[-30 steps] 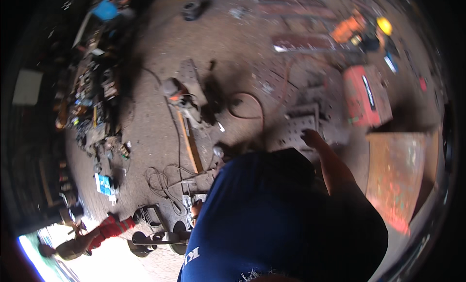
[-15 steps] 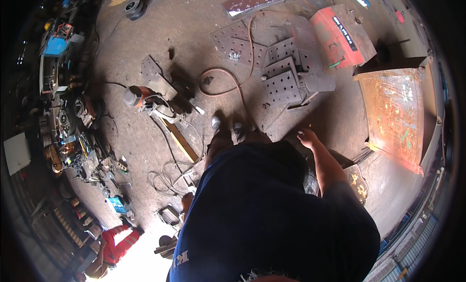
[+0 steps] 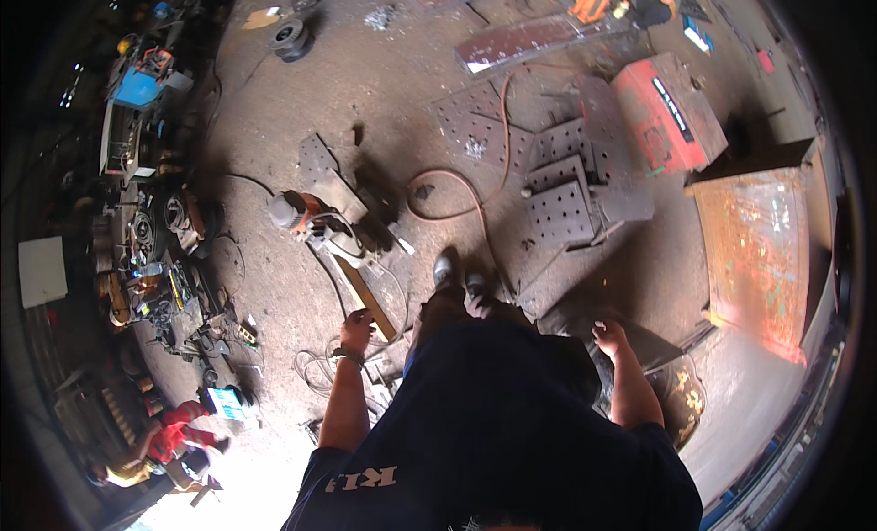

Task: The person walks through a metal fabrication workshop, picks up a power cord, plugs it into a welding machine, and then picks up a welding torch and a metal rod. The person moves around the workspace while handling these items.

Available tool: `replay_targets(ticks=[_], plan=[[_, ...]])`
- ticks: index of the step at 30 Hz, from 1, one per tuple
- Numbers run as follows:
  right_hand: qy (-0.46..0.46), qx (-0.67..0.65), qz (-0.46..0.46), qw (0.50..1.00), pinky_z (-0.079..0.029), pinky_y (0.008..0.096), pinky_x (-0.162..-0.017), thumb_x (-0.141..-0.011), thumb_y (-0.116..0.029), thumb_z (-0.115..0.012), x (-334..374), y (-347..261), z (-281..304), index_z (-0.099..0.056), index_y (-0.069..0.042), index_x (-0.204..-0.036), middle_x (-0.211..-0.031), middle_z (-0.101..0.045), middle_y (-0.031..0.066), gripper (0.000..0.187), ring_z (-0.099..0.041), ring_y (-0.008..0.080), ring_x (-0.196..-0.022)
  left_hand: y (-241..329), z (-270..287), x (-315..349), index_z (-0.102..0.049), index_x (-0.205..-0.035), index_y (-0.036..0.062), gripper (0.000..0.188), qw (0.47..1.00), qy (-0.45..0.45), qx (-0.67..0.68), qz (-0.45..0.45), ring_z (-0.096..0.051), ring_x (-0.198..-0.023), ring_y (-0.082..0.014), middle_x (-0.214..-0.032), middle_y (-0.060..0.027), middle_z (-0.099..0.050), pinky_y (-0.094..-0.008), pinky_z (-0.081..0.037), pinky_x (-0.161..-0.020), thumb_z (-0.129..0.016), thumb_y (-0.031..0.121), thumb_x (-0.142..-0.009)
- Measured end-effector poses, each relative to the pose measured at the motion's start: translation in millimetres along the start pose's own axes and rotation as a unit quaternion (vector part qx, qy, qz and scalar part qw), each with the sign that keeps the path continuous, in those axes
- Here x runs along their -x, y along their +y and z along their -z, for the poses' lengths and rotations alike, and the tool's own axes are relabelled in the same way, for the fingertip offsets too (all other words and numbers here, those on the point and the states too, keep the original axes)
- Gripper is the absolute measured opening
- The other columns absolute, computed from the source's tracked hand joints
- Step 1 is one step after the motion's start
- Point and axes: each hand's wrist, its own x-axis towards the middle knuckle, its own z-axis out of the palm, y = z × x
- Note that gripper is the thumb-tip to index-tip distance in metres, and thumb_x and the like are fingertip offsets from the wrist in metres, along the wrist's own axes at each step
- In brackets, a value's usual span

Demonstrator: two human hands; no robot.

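My left hand point(image 3: 356, 332) hangs over the floor on the left with its fingers apart and holds nothing. It appears beside the near end of a yellowish bar point(image 3: 367, 301). A dark band circles that wrist. On the right, my right hand point(image 3: 609, 339) is held low with its fingers curled; a small pale spot shows at the fingertips, too small to make out. Beyond the left hand stands an orange-and-grey power tool point(image 3: 294, 211) on a steel piece, with a cable running from it. Loops of pale cable point(image 3: 315, 371) lie near my left forearm.
A reddish hose point(image 3: 445, 175) curls on the floor ahead. Drilled steel plates point(image 3: 559, 211) are stacked to its right, near a red box point(image 3: 671, 120) and a rusty orange metal case point(image 3: 754, 248). Tools and cables crowd the left side. People work at far right and lower left.
My left arm has come out from beside my body and reaches forward. My right hand stays curled. The view has shifted, so the floor things sit lower and farther right.
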Motion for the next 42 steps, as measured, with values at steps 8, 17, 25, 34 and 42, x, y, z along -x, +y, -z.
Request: replay_targets(ticks=[8, 17, 25, 34, 42], plan=[[0.047, 0.017, 0.115, 0.992, -0.050, 0.0422, -0.074, -0.085, -0.023, -0.056, -64, -165, -1, -0.064, -0.003, -0.102, -0.094, -0.066, 0.0200, 0.028, -0.064, 0.0360, -0.086, -81, 20, -14, -0.066, -0.108, 0.0066, 0.037, 0.994, 0.010, -0.104, 0.016, -0.067, -0.074, -0.0215, -0.085, -0.0113, -0.069, -0.0341, -0.052, -0.068, -0.061, 0.034, -0.083], [-0.021, 0.138, 0.200, 0.970, -0.053, 0.0354, -0.068, -0.085, -0.017, -0.058, -82, -340, 39, -0.060, 0.002, -0.110, -0.093, -0.066, 0.0207, 0.031, -0.067, 0.0279, -0.081, -149, 73, 3, -0.069, -0.089, 0.0046, 0.033, 0.970, 0.082, -0.026, 0.229, -0.066, -0.065, -0.0166, -0.073, -0.0058, -0.068, -0.0329, -0.053, -0.061, -0.056, 0.035, -0.085], [-0.097, 0.206, 0.122, 0.966, -0.046, 0.0392, -0.083, -0.087, -0.021, -0.059, -140, -361, 60, -0.060, -0.001, -0.113, -0.106, -0.062, 0.0223, 0.033, -0.059, 0.0323, -0.100, -115, 72, -63, -0.060, -0.110, 0.0031, 0.030, 0.995, 0.080, -0.031, 0.052, -0.063, -0.069, -0.0184, -0.094, -0.0102, -0.066, -0.0313, -0.049, -0.058, -0.052, 0.024, -0.091], [0.006, 0.089, 0.049, 0.995, -0.049, 0.0371, -0.080, -0.087, -0.022, -0.059, -184, -405, 116, -0.060, -0.003, -0.113, -0.097, -0.066, 0.0185, 0.032, -0.064, 0.0311, -0.092, 119, 11, -86, -0.056, -0.115, 0.0013, 0.037, 0.993, -0.021, -0.105, 0.055, -0.064, -0.070, -0.0170, -0.092, -0.0107, -0.066, -0.0282, -0.049, -0.057, -0.053, 0.027, -0.089], [0.138, -0.021, -0.002, 0.990, -0.050, 0.0351, -0.072, -0.087, -0.019, -0.061, -127, -342, 54, -0.061, 0.000, -0.109, -0.093, -0.067, 0.0173, 0.029, -0.066, 0.0248, -0.083, 138, 67, -166, -0.058, -0.109, 0.0026, 0.030, 0.979, -0.090, -0.146, 0.107, -0.065, -0.063, -0.0176, -0.087, -0.0097, -0.067, -0.0262, -0.047, -0.051, -0.058, 0.024, -0.089]])
